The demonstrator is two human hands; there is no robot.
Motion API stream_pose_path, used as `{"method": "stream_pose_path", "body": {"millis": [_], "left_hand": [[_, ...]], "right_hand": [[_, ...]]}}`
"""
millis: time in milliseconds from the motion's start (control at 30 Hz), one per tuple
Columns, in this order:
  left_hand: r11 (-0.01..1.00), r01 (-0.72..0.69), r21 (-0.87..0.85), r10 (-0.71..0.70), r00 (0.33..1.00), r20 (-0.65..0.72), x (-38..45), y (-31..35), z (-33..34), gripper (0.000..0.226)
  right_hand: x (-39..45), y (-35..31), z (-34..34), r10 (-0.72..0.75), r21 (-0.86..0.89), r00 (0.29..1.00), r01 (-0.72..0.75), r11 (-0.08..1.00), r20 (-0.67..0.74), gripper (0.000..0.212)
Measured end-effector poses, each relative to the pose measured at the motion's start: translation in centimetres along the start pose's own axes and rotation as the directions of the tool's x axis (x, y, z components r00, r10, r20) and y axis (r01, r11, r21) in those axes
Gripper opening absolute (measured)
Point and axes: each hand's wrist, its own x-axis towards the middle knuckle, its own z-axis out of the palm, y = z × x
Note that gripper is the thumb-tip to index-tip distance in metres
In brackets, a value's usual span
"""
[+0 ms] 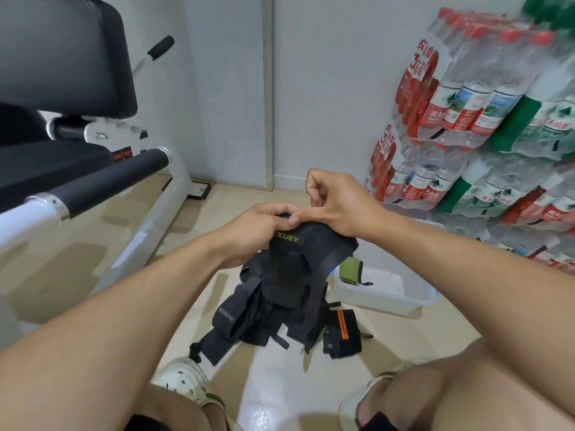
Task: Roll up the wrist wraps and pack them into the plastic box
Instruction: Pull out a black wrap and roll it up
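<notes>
Evidently you pinch the wrap [292,259] top with both hands, left [258,228] and right [336,203], letting it hang straight (easier rolling) above the box [392,293].

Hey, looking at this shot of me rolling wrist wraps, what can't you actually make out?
- Head view: the top end of the held wrap is covered by the left hand and right hand, so how far it is rolled stays unclear.
- The box: its near left corner and part of the green roll sit behind the wrap.
- The pile on the floor: the count is unclear, since the straps overlap.
</notes>
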Motion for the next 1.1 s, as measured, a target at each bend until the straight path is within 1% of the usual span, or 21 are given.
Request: {"method": "stream_pose_path", "body": {"millis": [67,133,233,300,367,433,533,600,633,667,767,800,867,933,1000,1100], "left_hand": [[1.000,0.014,-0.011,-0.014,0.999,0.036,-0.1,0.0,-0.2,0.025],[1.000,0.024,0.007,-0.025,0.999,0.043,-0.1,-0.1,-0.5,0.017],[0.996,0.010,0.092,-0.010,1.000,-0.008,-0.1,-0.3,-0.7,0.011],[0.993,-0.009,0.119,0.014,0.999,-0.044,0.1,-0.3,-0.6,0.011],[0.992,-0.023,0.124,0.036,0.994,-0.106,0.3,-0.1,-0.7,0.014],[0.992,-0.022,0.121,0.046,0.979,-0.199,0.2,0.2,-0.9,0.011],[0.992,0.014,0.126,0.025,0.953,-0.303,0.0,0.1,-1.7,0.008],[0.993,0.030,0.111,0.012,0.932,-0.361,0.0,-0.1,-2.2,0.007],[0.995,0.031,0.097,0.010,0.921,-0.390,0.1,-0.2,-2.4,0.007],[0.996,0.032,0.086,0.006,0.911,-0.413,0.2,-0.3,-2.5,0.007],[0.994,0.055,0.090,-0.010,0.896,-0.444,0.5,-0.6,-2.5,0.010],[0.993,0.068,0.101,-0.014,0.889,-0.459,0.7,-0.8,-2.5,0.009],[0.990,0.085,0.117,-0.014,0.861,-0.508,1.1,-1.0,-2.7,0.006],[0.984,0.121,0.129,-0.033,0.842,-0.538,1.5,-1.2,-2.9,0.021],[0.975,0.158,0.156,-0.052,0.847,-0.529,1.8,-1.4,-2.9,0.033],[0.967,0.171,0.191,-0.047,0.852,-0.522,2.0,-1.4,-2.6,0.039]], "right_hand": [[0.1,0.1,0.1,0.002,0.021,1.000,-0.002,1.000,0.004,0.052],[0.1,0.2,0.2,0.006,0.046,1.000,-0.006,0.999,0.006,0.049],[0.2,0.6,0.1,0.025,0.072,0.999,-0.027,0.997,0.027,0.041],[0.2,0.7,0.0,0.063,0.086,0.995,-0.069,0.994,0.077,0.038],[0.3,0.7,-0.6,0.140,0.104,0.980,-0.156,0.982,0.141,0.044],[0.2,1.4,-1.7,0.222,0.050,0.947,-0.240,0.970,0.230,0.050],[-0.8,3.8,-3.8,0.352,-0.117,0.866,-0.333,0.936,0.355,0.054],[-1.6,5.5,-4.9,0.451,-0.182,0.811,-0.413,0.892,0.372,0.049],[-2.0,6.0,-5.3,0.491,-0.183,0.791,-0.456,0.871,0.364,0.047],[-2.2,6.4,-5.6,0.516,-0.154,0.780,-0.496,0.855,0.353,0.043],[-2.4,6.4,-6.3,0.544,0.054,0.784,-0.583,0.811,0.299,0.026],[-2.4,6.4,-6.5,0.547,0.100,0.788,-0.591,0.800,0.284,0.027],[-2.2,6.1,-6.8,0.537,0.127,0.800,-0.582,0.803,0.269,0.032],[-2.2,5.2,-6.7,0.523,0.134,0.806,-0.571,0.810,0.277,0.033],[-2.3,4.0,-6.1,0.505,0.102,0.807,-0.555,0.826,0.306,0.032],[-2.3,2.8,-4.4,0.481,-0.012,0.803,-0.510,0.860,0.352,0.032]]}}
